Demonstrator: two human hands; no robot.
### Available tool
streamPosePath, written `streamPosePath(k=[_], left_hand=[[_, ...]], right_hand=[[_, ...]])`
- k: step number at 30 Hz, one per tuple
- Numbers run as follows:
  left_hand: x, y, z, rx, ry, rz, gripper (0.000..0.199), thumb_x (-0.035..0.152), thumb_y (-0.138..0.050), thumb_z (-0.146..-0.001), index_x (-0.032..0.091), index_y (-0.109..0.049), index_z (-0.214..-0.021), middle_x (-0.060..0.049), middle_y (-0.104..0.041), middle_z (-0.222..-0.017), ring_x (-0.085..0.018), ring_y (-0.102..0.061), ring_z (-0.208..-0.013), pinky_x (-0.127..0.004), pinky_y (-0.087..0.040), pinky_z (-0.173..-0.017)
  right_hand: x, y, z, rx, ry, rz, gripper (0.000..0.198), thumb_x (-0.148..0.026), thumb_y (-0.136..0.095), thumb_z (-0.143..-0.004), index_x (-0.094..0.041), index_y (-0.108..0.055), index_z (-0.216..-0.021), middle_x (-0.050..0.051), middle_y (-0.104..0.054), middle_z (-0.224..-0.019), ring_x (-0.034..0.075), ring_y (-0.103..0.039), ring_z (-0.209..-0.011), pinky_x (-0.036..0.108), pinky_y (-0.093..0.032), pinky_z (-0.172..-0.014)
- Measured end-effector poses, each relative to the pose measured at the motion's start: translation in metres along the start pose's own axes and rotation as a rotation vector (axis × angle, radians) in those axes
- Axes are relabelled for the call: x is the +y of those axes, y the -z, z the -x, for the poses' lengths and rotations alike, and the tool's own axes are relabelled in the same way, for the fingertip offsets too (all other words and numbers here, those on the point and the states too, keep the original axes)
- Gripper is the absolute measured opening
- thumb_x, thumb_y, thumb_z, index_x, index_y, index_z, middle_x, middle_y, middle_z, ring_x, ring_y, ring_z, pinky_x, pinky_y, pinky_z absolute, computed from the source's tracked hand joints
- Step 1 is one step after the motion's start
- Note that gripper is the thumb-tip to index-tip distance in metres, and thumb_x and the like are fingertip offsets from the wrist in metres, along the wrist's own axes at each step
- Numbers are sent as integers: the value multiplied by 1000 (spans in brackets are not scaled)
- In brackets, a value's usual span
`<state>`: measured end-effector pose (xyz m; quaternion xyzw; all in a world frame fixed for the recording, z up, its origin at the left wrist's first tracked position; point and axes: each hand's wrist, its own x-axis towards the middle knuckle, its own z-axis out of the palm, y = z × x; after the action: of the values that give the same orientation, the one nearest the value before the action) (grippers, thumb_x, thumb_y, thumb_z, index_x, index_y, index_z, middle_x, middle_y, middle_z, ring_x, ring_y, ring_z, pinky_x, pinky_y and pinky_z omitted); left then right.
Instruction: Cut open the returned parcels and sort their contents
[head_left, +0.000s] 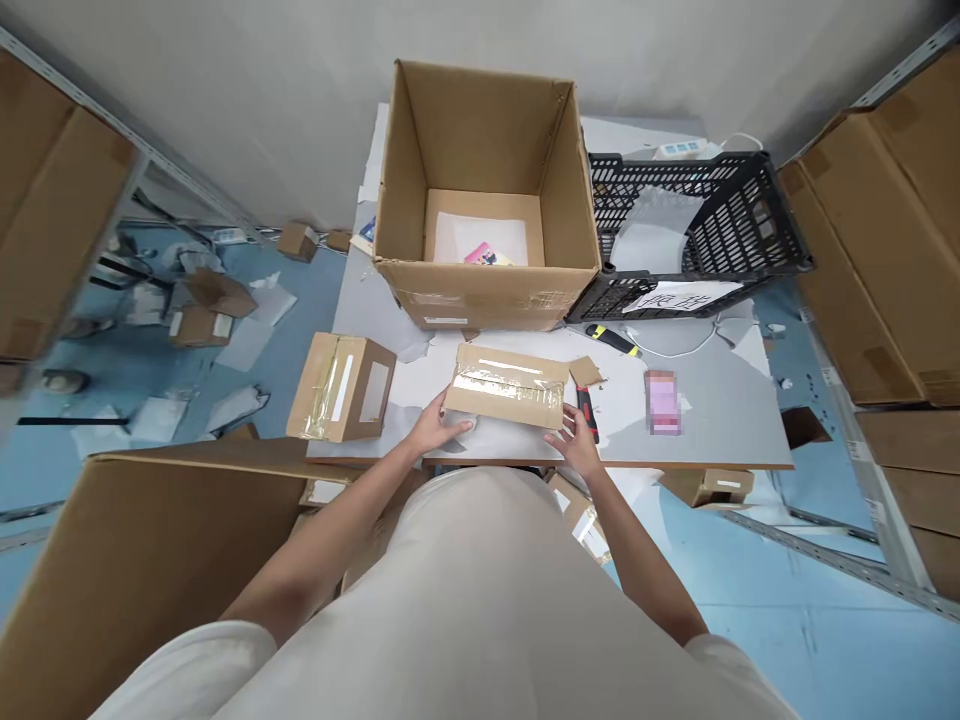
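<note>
On my feed, a long taped box [510, 385] is held between two bare hands above the near edge of a grey table [742, 430]. The left hand [437, 425] curves against its left end, thumb apart from the fingers; the right hand [574, 440] pinches its near right corner. Behind it, a tall open carton [487, 297] holds a white sheet [459, 238] and a small pink printed item [484, 254] at the bottom. To its right, a black mesh crate [750, 220] contains a translucent whitish sheet [656, 235]. Left of the hands sits a smaller taped carton [341, 388], closed.

Some fingertips are hidden by the long taped box, and I cannot tell whether its underside touches the table. A pink rectangle [663, 403] at right is blurred out. The large open carton [150, 570] at lower left is cut off, its contents mostly covered by the left arm.
</note>
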<state>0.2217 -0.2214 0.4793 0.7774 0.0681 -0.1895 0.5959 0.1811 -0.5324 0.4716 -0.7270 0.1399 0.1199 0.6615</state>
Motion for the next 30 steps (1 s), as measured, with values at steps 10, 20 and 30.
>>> streamPosePath(k=[10,20,30], left_hand=[[-13,-8,-10,102,18,140,56,48,-73,-61,16,-62,-105,-11,-65,-111,-25,-58,-108,-41,-39,-101],[10,-3,-15,183,-37,-137,41,54,-52,-80,18,-69,-89,-6,-60,-87,-21,-56,-85,-34,-44,-85],[-10,-12,-19,201,92,24,50,56,-57,-75,17,-69,-102,-8,-68,-100,-23,-59,-90,-34,-47,-85]], right_hand=[[10,2,-21,-72,-2,147,51,-40,-60,-75,-22,-49,-121,12,-61,-121,23,-63,-102,41,-49,-90],[-31,16,-51,46,82,608,44,-52,-33,-91,-19,-62,-86,11,-67,-89,24,-60,-86,36,-44,-82],[-4,6,-58,24,24,504,54,-58,-35,-88,-17,-64,-108,12,-68,-108,23,-62,-97,39,-47,-89]])
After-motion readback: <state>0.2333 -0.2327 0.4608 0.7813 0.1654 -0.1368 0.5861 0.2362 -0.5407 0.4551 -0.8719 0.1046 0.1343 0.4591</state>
